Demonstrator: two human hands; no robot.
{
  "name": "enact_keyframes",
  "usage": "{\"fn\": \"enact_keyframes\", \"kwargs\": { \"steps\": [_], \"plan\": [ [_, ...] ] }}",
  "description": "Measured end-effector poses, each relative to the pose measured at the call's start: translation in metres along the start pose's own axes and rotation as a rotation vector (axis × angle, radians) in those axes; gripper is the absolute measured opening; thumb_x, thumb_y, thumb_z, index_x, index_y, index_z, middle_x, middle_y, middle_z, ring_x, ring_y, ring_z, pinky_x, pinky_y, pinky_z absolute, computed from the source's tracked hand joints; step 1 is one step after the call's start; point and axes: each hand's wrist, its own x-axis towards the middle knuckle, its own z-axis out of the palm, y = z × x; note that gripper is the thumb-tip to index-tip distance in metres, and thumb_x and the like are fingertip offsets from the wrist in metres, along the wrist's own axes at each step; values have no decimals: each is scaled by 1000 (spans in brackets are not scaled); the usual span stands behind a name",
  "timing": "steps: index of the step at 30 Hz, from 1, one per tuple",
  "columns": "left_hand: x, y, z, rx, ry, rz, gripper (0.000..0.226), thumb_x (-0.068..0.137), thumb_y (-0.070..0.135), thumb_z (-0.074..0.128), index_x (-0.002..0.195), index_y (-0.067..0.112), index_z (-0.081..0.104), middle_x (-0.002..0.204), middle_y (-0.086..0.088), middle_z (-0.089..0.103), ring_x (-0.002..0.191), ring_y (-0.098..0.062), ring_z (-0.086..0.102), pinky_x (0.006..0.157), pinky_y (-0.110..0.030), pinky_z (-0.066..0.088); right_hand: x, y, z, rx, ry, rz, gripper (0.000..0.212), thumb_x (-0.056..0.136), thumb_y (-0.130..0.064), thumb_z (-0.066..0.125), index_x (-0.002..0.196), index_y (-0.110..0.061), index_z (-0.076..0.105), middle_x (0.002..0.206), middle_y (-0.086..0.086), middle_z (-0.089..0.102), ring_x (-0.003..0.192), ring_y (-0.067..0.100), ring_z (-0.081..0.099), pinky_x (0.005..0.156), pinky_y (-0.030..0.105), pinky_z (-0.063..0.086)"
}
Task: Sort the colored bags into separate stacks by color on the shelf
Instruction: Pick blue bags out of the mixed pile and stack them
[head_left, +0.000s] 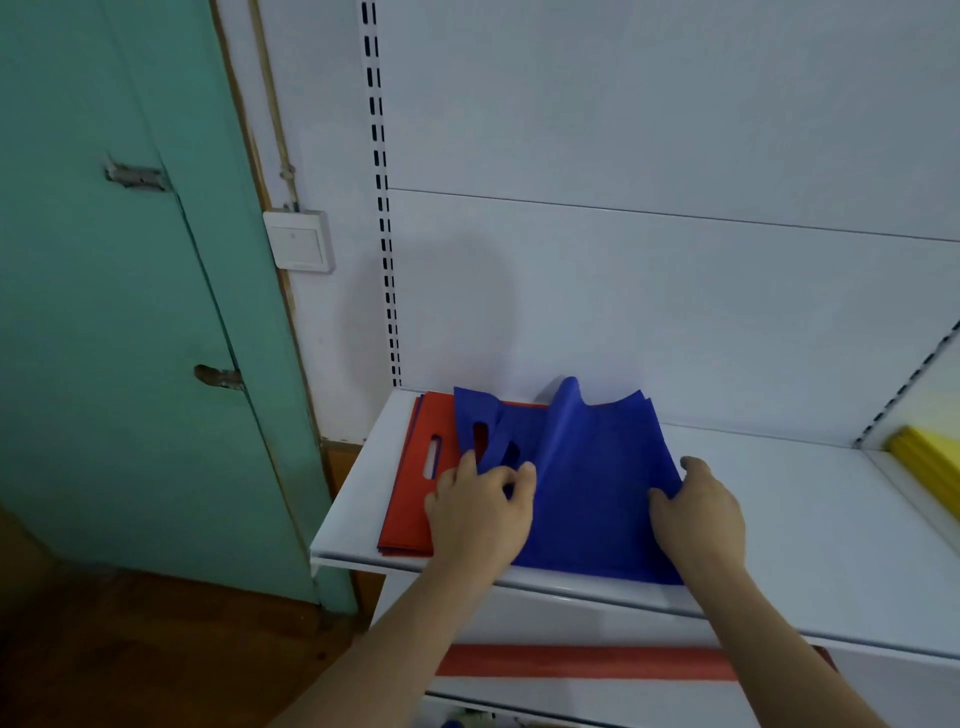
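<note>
Spanning a white wall, shelf (810, 499) beside perhaps green door (130, 312).

Both forearms reached forward and up. Left hand (480, 512) was palm-down, fingers curled, thumb and fingertips pinching. Right hand (698, 512) palm-down, fingers curled in a grip, thumb raised.

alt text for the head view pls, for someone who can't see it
Both hands hold blue bags lying partly over a red stack on a white shelf: left hand pinches the handle end, right hand grips the right edge. Yellow bags sit far right.
</note>
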Motion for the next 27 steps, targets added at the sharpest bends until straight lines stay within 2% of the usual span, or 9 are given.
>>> {"fn": "enact_keyframes", "kwargs": {
  "steps": [2, 4, 8, 12, 16, 18, 21, 24, 27],
  "plan": [
    [8, -3, -1, 42, 24, 2, 32, 105, 51, 44, 116, 37, 70, 151, -8, 49, 136, -32, 47, 108, -52, 43, 7, 9, -8, -3, -22, 21, 23, 95, -16, 56, 113, -8, 68, 97, 8, 73, 87, 32, 66, 77, 43, 57],
    [13, -8, -2, 90, 3, 19, 34, 103, 39, 54, 136, 33, 60, 157, -7, 40, 142, -31, 42, 111, -50, 44, 14, 18, -17, -31, -35, 40, 14, 94, -15, 53, 90, -11, 67, 80, 5, 69, 75, 29, 63, 73, 47, 59],
    [17, -9, 2, 174, 1, 24, 59, 100, 34, 62, 153, 24, 37, 153, -6, 45, 148, -31, 35, 113, -44, 39, 25, 33, -25, -3, 45, -15, 18, 97, -13, 52, 80, -17, 59, 73, 3, 65, 69, 27, 59, 64, 41, 54],
    [35, -8, 3, -17, 79, 14, 67, 99, 31, 64, 157, 17, 33, 145, -5, 58, 133, -29, 53, 112, -39, 40, 21, 33, -32, 253, 153, -157, 20, 102, -21, 56, 87, -31, 61, 73, -11, 66, 71, 12, 60, 61, 29, 43],
    [59, -8, -3, -605, 98, -257, 36, 100, 40, 61, 132, 24, 54, 122, -1, 69, 110, -27, 64, 98, -44, 54, 16, 31, -42, 503, 231, -189, 13, 103, -32, 59, 91, -35, 64, 80, -16, 68, 73, 7, 61, 63, 33, 43],
    [67, -3, -5, -713, 72, -332, 30, 99, 45, 60, 117, 22, 62, 106, -1, 70, 97, -25, 68, 84, -41, 57, 14, 32, -47, 579, 272, -193, 9, 102, -37, 61, 93, -36, 64, 84, -16, 70, 77, 5, 63, 64, 34, 46],
    [75, 2, -4, -796, 71, -265, 21, 101, 34, 57, 99, 17, 70, 92, -3, 75, 86, -26, 72, 65, -33, 51, 13, 35, -52, 672, 320, -186, 7, 100, -45, 63, 100, -39, 66, 93, -18, 72, 83, 3, 66, 69, 36, 50],
    [80, 5, -8, -965, 127, -147, 13, 102, 22, 61, 98, 23, 73, 93, 4, 77, 88, -22, 73, 71, -34, 55, 12, 40, -55, 693, 335, -192, 12, 98, -47, 61, 107, -39, 64, 99, -17, 72, 87, 3, 67, 71, 37, 53],
    [84, 11, -23, -983, 208, 21, 15, 104, 27, 62, 102, 40, 68, 103, 13, 77, 94, -7, 73, 70, -22, 55, 13, 43, -57, 653, 314, -222, 15, 100, -34, 62, 111, -43, 59, 102, -21, 70, 90, 1, 66, 70, 35, 52]
  ]
}}
